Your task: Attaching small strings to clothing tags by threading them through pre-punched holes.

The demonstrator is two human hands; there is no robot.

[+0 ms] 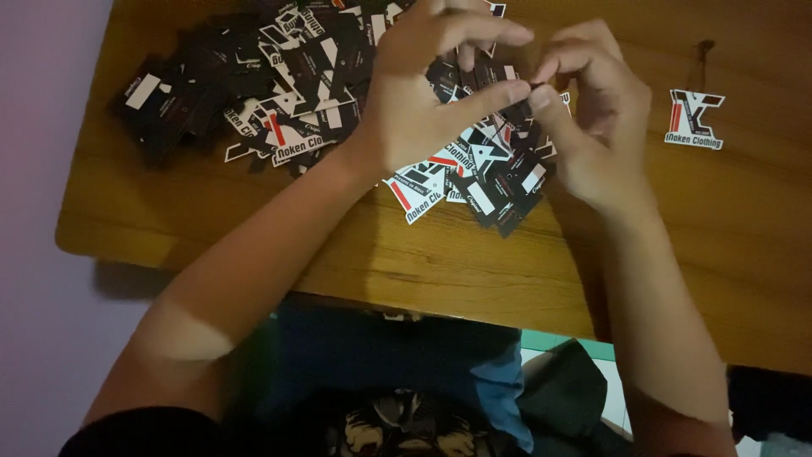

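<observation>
A small dark tag (526,85) is pinched between fingertips of the left hand (414,93) and right hand (596,127), raised above the heap of black-and-white tags (338,93), apparently for fine handling. One tag (695,120) lies apart, far right, on the wooden table (423,254).

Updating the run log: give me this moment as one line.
left hand: pinching small dark piece | right hand: fingertips meet it | tag pile: beneath hands | lone tag: apart, right | wooden table

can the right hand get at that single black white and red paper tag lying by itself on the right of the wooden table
Probably yes. The lone black, white and red paper tag lies apart on bare wooden table, just beside the right hand, with nothing between. That hand is busy pinching something small with the left hand.
</observation>
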